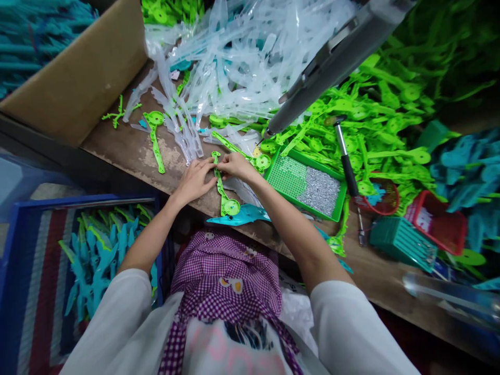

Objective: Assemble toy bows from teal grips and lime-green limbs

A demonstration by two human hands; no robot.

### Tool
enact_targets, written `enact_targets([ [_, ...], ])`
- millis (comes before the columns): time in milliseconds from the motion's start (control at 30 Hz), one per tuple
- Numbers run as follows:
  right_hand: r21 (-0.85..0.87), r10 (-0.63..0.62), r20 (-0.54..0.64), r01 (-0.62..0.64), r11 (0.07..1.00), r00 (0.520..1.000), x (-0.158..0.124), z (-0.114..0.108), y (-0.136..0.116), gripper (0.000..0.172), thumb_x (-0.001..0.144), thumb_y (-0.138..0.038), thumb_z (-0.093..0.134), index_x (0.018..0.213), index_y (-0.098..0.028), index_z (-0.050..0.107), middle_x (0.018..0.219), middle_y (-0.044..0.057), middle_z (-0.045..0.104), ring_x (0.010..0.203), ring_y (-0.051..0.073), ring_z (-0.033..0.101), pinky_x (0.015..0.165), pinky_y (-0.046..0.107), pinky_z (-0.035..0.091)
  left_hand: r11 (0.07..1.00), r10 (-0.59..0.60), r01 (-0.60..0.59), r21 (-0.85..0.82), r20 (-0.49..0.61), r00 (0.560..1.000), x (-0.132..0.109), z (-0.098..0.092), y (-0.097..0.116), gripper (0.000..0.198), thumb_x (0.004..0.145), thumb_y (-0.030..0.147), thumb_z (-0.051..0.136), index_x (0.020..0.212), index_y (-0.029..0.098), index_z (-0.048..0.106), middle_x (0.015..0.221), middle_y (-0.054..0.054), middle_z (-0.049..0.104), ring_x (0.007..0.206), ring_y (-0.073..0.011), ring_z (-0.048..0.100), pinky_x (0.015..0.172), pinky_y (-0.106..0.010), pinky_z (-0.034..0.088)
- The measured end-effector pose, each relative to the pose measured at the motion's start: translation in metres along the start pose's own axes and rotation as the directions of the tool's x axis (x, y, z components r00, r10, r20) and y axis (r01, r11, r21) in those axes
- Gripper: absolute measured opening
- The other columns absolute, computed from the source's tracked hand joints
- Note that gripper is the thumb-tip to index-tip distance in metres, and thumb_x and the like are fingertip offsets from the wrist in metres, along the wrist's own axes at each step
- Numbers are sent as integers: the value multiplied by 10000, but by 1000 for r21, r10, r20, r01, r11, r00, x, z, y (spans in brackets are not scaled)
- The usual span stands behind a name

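A long lime-green plastic part [221,186] with a round disc end lies at the near edge of the bench. My left hand [196,179] grips its upper stretch from the left, thumb and fingers against it. From the right, my right hand [237,165] is pinched at the same part near its small upper end; what is between those fingertips is hidden. Just beneath the disc end rests a teal plastic piece [246,213], partly covered by my right forearm. Another green part [261,162] lies beyond my right hand, and one more [155,135] lies to the left.
A green basket [339,211] of small silvery pieces stands right of my hands. A grey pen-shaped tool [324,65] slants overhead. Clear plastic pieces [234,67] and green parts [383,114] are heaped behind. A hammer [347,166], a red basket [449,229] and a blue crate [15,260] are around.
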State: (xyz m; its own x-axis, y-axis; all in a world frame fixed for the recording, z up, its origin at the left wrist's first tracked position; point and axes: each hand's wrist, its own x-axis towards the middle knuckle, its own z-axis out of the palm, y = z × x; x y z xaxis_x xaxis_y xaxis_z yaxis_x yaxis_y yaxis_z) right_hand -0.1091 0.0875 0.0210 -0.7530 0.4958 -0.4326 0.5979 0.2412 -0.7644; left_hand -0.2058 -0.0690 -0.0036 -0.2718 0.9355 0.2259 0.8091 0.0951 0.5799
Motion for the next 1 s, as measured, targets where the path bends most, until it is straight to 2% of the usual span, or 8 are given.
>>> enact_targets([
  [133, -45, 40, 21, -39, 998, 999, 2, -2, -6, 247, 765, -268, 666, 596, -176, 512, 466, -30, 560, 477, 135, 623, 466, 194, 414, 999, -28, 27, 23, 22, 999, 0, -2, 3, 392, 873, 302, 614, 1235, 152, 607, 1390, -110, 571, 1201, -303, 511, 1042, -459, 418],
  [267, 74, 68, 99, -76, 994, 993, -4, -5, -15, 306, 781, -230, 674, 547, -178, 484, 434, -52, 514, 439, 110, 591, 434, 180, 416, 997, -67, 64, 45, 55, 996, 0, -6, 6, 378, 895, 327, 581, 1245, 187, 597, 1418, -70, 552, 1226, -281, 496, 1059, -439, 411],
  [433, 185, 102, 66, -113, 976, 993, -10, -4, -16, 288, 770, -114, 632, 561, -189, 449, 425, -76, 490, 416, 98, 577, 416, 169, 406, 997, -54, 51, 60, 49, 997, 0, -6, 6, 387, 895, 337, 583, 1248, 177, 594, 1402, -74, 563, 1223, -275, 498, 1047, -419, 425],
  [600, 65, 106, 32, -108, 992, 994, -5, -1, -11, 278, 768, -191, 658, 576, -194, 457, 432, -61, 517, 434, 112, 594, 426, 174, 411, 996, -53, 49, 81, 51, 997, 0, -5, 6, 394, 901, 344, 575, 1258, 178, 591, 1404, -84, 560, 1218, -278, 496, 1042, -430, 428],
  [767, -90, 41, -60, -46, 995, 997, -5, 1, -8, 238, 766, -225, 646, 603, -192, 476, 468, -41, 556, 528, 140, 651, 524, 191, 452, 995, -42, 37, 89, 64, 997, -1, -5, 5, 391, 911, 346, 560, 1263, 177, 590, 1420, -77, 550, 1214, -283, 491, 1041, -441, 423],
  [933, 46, 91, -24, -90, 995, 996, -10, 3, -7, 252, 788, -211, 618, 618, -205, 433, 482, -57, 544, 530, 131, 657, 523, 186, 466, 996, -22, 18, 86, 44, 999, -1, -4, 4, 387, 915, 347, 559, 1253, 165, 603, 1409, -83, 559, 1192, -278, 506, 1044, -433, 423],
  [1000, -29, 66, -56, -68, 997, 996, -13, 3, -11, 223, 791, -216, 607, 620, -200, 464, 489, -44, 563, 592, 147, 680, 575, 197, 488, 997, -17, 13, 82, 40, 999, -1, -3, 3, 385, 911, 340, 565, 1251, 163, 603, 1405, -85, 562, 1193, -280, 505, 1048, -434, 420],
])
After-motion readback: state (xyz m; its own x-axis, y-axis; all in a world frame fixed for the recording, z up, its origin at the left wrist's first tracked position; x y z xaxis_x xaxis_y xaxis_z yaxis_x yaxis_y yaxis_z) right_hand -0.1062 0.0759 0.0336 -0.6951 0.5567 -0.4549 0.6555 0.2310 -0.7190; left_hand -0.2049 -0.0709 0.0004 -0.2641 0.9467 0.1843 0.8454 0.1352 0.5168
